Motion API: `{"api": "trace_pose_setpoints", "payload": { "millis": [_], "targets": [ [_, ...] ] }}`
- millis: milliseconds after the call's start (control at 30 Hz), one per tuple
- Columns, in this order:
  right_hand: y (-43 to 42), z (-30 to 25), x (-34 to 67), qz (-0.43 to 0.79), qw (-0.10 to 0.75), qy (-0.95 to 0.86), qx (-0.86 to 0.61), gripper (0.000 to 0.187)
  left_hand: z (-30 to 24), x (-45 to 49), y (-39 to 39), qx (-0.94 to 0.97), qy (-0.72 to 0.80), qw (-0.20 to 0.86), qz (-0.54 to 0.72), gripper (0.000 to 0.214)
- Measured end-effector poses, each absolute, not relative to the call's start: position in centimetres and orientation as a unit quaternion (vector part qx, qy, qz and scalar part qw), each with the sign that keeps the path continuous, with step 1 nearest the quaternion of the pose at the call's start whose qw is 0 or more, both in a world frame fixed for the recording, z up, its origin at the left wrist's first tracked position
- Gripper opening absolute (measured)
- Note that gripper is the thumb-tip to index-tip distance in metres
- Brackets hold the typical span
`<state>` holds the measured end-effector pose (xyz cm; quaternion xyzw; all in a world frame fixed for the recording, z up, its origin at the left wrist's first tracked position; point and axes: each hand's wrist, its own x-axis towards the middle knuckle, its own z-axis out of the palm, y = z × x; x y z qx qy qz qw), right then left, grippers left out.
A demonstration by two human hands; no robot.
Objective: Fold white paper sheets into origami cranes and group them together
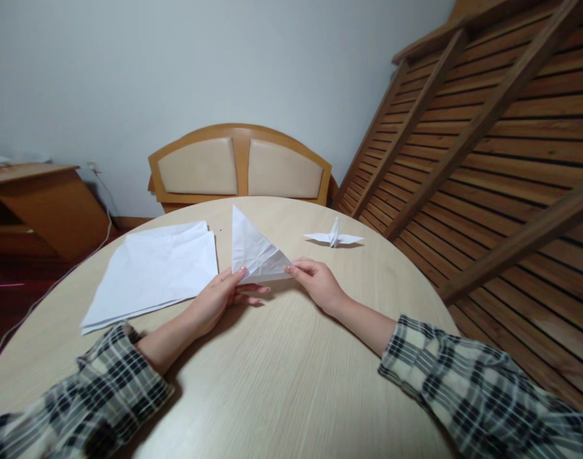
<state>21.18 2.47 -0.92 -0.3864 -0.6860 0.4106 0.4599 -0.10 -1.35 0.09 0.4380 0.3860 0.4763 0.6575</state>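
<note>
A white sheet of paper folded into a triangle (256,245) is held up in front of me, creases running across its lower right part. My left hand (219,296) pinches its bottom left corner, thumb on the near face and the other fingers below and behind. At the right corner, my right hand (317,280) grips the paper between thumb and forefinger. Beyond that hand, a folded white paper crane (334,236) stands on the table with its wings spread.
Left of my hands, a stack of white paper sheets (152,271) lies on the round wooden table (272,376). A padded headboard (243,166) is behind the table. Wooden slats (487,127) lean at the right, and a desk (43,204) stands at the far left.
</note>
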Motion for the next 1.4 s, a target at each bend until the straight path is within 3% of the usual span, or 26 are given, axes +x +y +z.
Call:
{"api": "trace_pose_setpoints", "payload": {
  "millis": [233,467,733,933,1100,1233,1400],
  "targets": [
    [2.2,-0.8,21.1,0.438,0.467,-0.658,-0.396,0.024,-0.1,-0.2,-1.5,0.475,0.383,0.645,0.459,0.039],
    [1.9,-0.9,21.0,0.426,0.479,-0.666,-0.381,0.022,-0.4,-0.4,-1.5,0.509,0.413,0.596,0.463,0.025],
    [1.3,-0.7,20.7,0.439,0.463,-0.671,-0.378,0.025,-0.1,-0.2,-1.5,0.482,0.431,0.595,0.477,0.024],
    [1.4,-0.9,20.9,0.501,0.392,-0.674,-0.375,0.05,-0.3,-0.4,-1.4,0.537,0.454,0.558,0.441,0.024],
    [1.0,-0.7,20.3,0.539,0.358,-0.677,-0.351,0.038,0.3,0.2,-1.7,0.591,0.46,0.546,0.376,0.027],
    [0.7,-0.4,19.9,0.483,0.371,-0.698,-0.377,0.029,0.4,0.4,-1.9,0.608,0.455,0.541,0.36,0.029],
    [0.8,-0.4,20.0,0.442,0.404,-0.698,-0.392,0.034,0.1,0.0,-1.8,0.603,0.476,0.511,0.385,0.036]
  ]
}}
